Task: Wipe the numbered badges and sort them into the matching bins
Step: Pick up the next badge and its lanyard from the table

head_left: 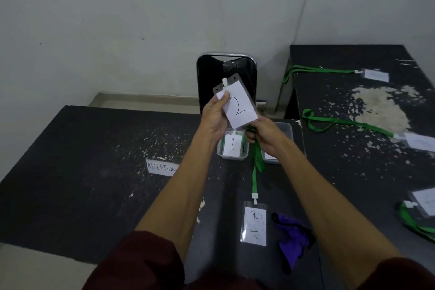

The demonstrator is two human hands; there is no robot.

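Leaning near-upright badge [238, 108], top end leftward.

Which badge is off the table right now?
The badge marked 2, gripped in the left hand; the rest lie on the tables or in a bin.

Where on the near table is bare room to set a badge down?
Bare: the dark tabletop left of and in front of the RECEPTION label. Crowded: its right end, with both bins, the badge marked 1 and the purple cloth.

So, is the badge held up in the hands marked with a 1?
No, the badge pinched in the left hand shows a handwritten 2.
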